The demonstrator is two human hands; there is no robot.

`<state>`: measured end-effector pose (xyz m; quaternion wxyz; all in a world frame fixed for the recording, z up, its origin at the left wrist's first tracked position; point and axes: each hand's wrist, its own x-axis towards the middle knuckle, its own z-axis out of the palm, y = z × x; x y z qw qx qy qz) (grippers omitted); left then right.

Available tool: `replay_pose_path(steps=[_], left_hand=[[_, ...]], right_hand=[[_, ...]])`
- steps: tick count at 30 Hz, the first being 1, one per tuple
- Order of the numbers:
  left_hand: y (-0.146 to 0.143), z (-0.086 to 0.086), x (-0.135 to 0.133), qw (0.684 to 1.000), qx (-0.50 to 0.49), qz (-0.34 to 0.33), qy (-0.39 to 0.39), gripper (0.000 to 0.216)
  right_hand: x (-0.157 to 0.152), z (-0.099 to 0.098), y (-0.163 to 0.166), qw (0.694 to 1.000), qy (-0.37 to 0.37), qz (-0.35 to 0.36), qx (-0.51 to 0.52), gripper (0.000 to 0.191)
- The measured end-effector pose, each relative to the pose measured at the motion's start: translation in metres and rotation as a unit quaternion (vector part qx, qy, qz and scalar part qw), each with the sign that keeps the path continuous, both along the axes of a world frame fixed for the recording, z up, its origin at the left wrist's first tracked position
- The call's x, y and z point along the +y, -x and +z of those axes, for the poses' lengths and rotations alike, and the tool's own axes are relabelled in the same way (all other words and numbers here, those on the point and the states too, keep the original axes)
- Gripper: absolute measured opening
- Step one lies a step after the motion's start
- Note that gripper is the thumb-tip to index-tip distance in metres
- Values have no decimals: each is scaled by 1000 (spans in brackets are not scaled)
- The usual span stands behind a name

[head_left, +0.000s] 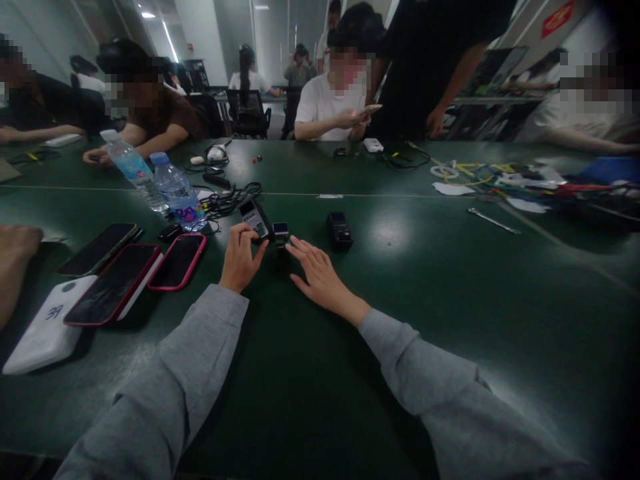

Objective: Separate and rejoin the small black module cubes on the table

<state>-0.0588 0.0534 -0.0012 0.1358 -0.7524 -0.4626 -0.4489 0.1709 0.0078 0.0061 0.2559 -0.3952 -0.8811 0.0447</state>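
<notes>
My left hand is closed on a small handheld device with a dark screen and a grey face, which stands tilted on the green table. Just right of it is a smaller dark gadget with a little bright-edged screen. My right hand lies low over the table with its fingers stretched out. Its fingertips are beside the smaller gadget; whether they touch it I cannot tell. Farther right sits a black boxy device, apart from both hands.
Phones, a white power bank and two water bottles occupy the left side. Black cables lie behind my left hand. At right are a wrench and tangled wires. Several people sit across the table.
</notes>
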Motion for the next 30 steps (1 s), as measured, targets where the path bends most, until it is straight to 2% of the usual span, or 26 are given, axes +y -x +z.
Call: replay_pose_path(steps=[8, 16, 23, 30], left_hand=[[7, -2, 6, 998, 31, -23, 51, 20], [2, 3, 0, 991, 83, -46, 97, 17], [2, 4, -1, 982, 85, -94, 138, 15], [2, 3, -2, 980, 75, -102, 153, 20]], right_hand=[[5, -3, 2, 999, 20, 39, -24, 65], [4, 0, 2, 999, 30, 13, -12, 62], [3, -2, 1, 999, 37, -3, 10, 59], [3, 0, 0, 998, 55, 5, 9, 62]])
